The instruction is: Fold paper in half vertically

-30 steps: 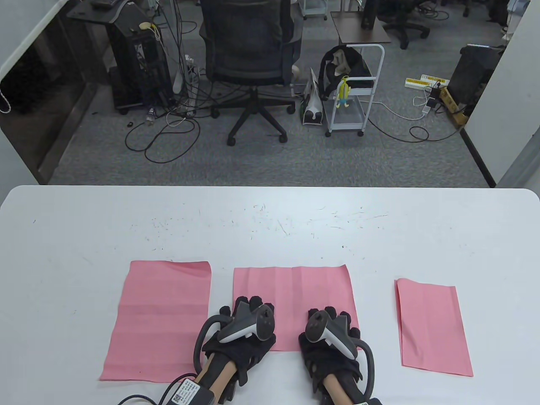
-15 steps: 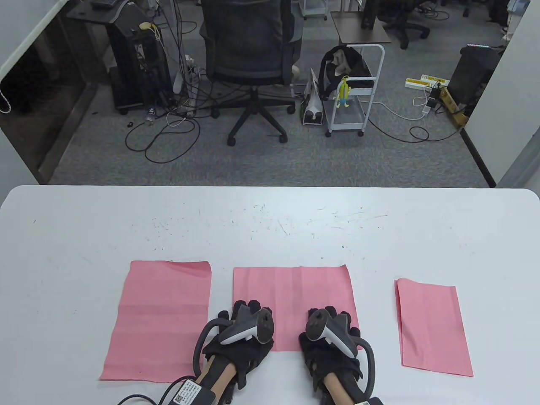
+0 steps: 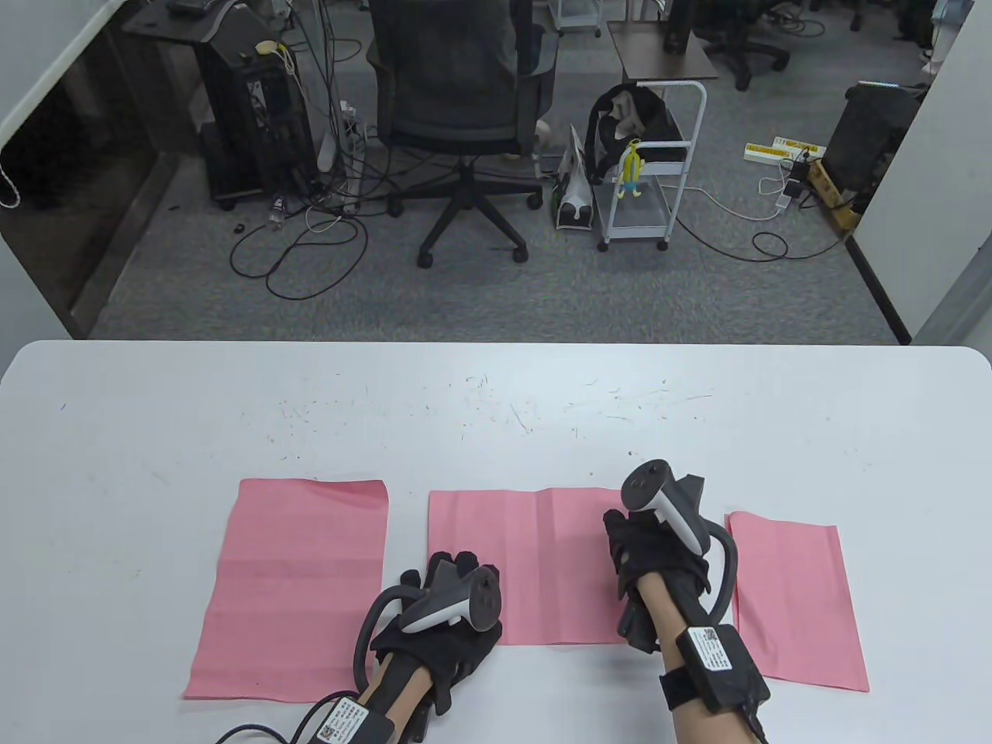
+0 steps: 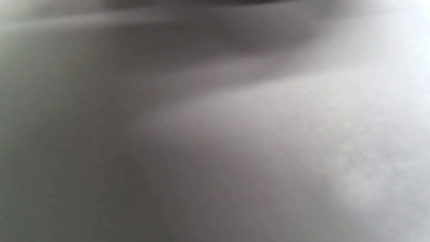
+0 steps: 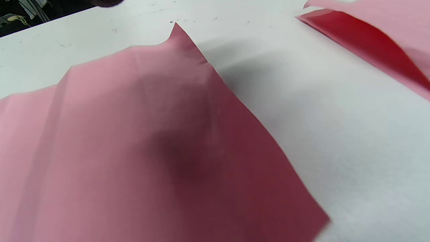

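Left hand (image 3: 434,620) rests flat on the middle paper (image 3: 527,558); right hand (image 3: 655,558) at its right edge, grip unclear. Match corners before creasing.

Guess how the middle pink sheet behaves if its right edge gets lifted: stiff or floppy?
Probably floppy: the middle pink sheet looks thin, and its far corner already curls off the table. Its faint old creases suggest it will bend along them. It likely slides easily too, which may be why the left hand rests on its near corner.
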Demonstrator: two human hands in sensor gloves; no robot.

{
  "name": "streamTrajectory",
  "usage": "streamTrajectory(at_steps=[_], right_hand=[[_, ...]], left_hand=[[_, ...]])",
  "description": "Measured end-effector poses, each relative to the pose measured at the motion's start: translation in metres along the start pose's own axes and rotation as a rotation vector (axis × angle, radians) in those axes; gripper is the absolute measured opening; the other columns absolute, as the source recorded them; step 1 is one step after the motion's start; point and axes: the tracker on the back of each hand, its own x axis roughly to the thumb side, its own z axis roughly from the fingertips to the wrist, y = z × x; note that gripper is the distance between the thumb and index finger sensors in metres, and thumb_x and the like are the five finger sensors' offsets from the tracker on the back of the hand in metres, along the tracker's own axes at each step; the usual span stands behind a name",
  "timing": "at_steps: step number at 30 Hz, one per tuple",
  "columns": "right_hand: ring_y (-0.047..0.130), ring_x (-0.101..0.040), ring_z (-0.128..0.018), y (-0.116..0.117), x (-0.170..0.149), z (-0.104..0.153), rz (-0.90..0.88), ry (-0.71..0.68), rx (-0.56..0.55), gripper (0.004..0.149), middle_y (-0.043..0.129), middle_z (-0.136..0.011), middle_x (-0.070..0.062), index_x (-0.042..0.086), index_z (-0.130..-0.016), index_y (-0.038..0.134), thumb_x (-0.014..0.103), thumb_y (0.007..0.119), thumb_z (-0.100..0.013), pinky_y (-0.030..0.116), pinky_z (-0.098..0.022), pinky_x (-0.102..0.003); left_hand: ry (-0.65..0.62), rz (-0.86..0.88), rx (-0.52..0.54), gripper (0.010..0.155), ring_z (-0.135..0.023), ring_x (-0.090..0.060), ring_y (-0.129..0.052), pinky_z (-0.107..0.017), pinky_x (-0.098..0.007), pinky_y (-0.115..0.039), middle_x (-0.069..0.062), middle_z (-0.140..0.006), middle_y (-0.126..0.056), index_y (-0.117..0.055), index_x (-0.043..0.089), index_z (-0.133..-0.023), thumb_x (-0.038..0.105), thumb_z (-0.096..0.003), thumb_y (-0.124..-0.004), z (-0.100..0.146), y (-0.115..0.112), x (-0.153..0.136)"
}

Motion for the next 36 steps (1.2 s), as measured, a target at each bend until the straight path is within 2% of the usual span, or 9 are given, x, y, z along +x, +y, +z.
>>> streamTrajectory(at_steps=[5, 10, 17, 22, 25, 27, 30, 32, 36], right_hand=[[0.037, -0.037, -0.108, 0.007, -0.005, -0.036, -0.006, 0.068, 0.029, 0.075, 0.031, -0.117, -0.004, 0.032, -0.108, 0.026, 0.054, 0.068, -0.050, 0.041, -0.078, -0.057], [0.037, -0.035, -0.107, 0.020, -0.008, -0.050, -0.022, 0.077, 0.079, 0.075, 0.031, -0.116, -0.005, 0.031, -0.107, 0.027, 0.053, 0.070, -0.049, 0.041, -0.078, -0.057], [0.037, -0.035, -0.107, 0.027, -0.004, -0.049, 0.038, 0.085, 0.011, 0.070, 0.033, -0.115, -0.005, 0.026, -0.104, 0.038, 0.047, 0.074, -0.048, 0.041, -0.078, -0.057], [0.043, -0.034, -0.106, 0.029, -0.006, -0.046, 0.039, 0.082, -0.047, 0.046, 0.040, -0.113, -0.002, 0.029, -0.087, 0.063, 0.047, 0.076, -0.047, 0.046, -0.077, -0.056], [0.041, -0.032, -0.106, 0.029, -0.010, -0.047, -0.011, 0.080, -0.031, 0.043, 0.040, -0.113, -0.001, 0.030, -0.085, 0.065, 0.046, 0.076, -0.047, 0.043, -0.077, -0.055], [0.038, -0.033, -0.106, 0.026, -0.013, -0.048, -0.057, 0.059, 0.010, 0.044, 0.038, -0.114, -0.001, 0.029, -0.087, 0.065, 0.048, 0.072, -0.048, 0.041, -0.077, -0.055], [0.029, -0.036, -0.106, 0.016, -0.024, -0.049, -0.259, -0.013, 0.143, 0.049, 0.036, -0.115, -0.004, 0.026, -0.092, 0.064, 0.050, 0.068, -0.050, 0.033, -0.077, -0.058], [0.027, -0.038, -0.106, 0.008, -0.031, -0.048, -0.391, -0.073, 0.223, 0.051, 0.041, -0.114, -0.007, 0.025, -0.094, 0.064, 0.051, 0.067, -0.050, 0.030, -0.076, -0.059], [0.041, -0.040, -0.105, -0.004, -0.043, -0.042, -0.562, -0.181, 0.354, 0.057, 0.051, -0.113, -0.010, 0.022, -0.099, 0.061, 0.052, 0.066, -0.051, 0.041, -0.075, -0.060]], left_hand=[[0.001, -0.001, -0.005, 0.077, -0.112, -0.037, 0.004, -0.081, -0.067, -0.015, -0.001, -0.120, 0.010, 0.004, 0.035, -0.112, 0.064, -0.0538, -0.036, 0.000, 0.001, 0.000], [0.000, 0.001, -0.008, 0.077, -0.111, -0.037, 0.004, -0.081, -0.067, -0.015, -0.001, -0.120, 0.010, 0.004, 0.034, -0.112, 0.064, -0.0539, -0.036, 0.000, 0.001, -0.001], [-0.001, 0.003, -0.010, 0.076, -0.111, -0.036, 0.004, -0.081, -0.067, -0.015, -0.001, -0.120, 0.010, 0.004, 0.035, -0.112, 0.064, -0.0538, -0.036, 0.000, 0.001, -0.001], [-0.002, 0.005, -0.008, 0.076, -0.111, -0.036, 0.004, -0.081, -0.067, -0.015, -0.001, -0.120, 0.010, 0.004, 0.035, -0.112, 0.064, -0.0538, -0.036, 0.000, 0.001, -0.001], [-0.001, 0.005, -0.009, 0.076, -0.111, -0.036, 0.004, -0.081, -0.067, -0.015, 0.000, -0.120, 0.010, 0.004, 0.035, -0.112, 0.064, -0.0538, -0.036, 0.000, 0.001, -0.001], [-0.001, 0.005, -0.008, 0.076, -0.111, -0.036, 0.004, -0.081, -0.067, -0.015, 0.000, -0.120, 0.010, 0.004, 0.035, -0.112, 0.064, -0.0537, -0.036, 0.000, 0.001, -0.001], [-0.001, 0.005, -0.009, 0.077, -0.111, -0.036, 0.004, -0.081, -0.067, -0.015, 0.000, -0.120, 0.010, 0.004, 0.035, -0.112, 0.064, -0.0538, -0.036, 0.000, 0.001, -0.001], [-0.001, 0.005, -0.009, 0.076, -0.111, -0.036, 0.004, -0.081, -0.067, -0.015, 0.000, -0.120, 0.010, 0.003, 0.035, -0.112, 0.064, -0.0538, -0.036, 0.000, 0.001, -0.002], [-0.002, 0.007, -0.010, 0.076, -0.111, -0.036, 0.004, -0.081, -0.067, -0.015, 0.000, -0.120, 0.010, 0.004, 0.035, -0.112, 0.064, -0.0538, -0.037, 0.000, 0.001, -0.002]])
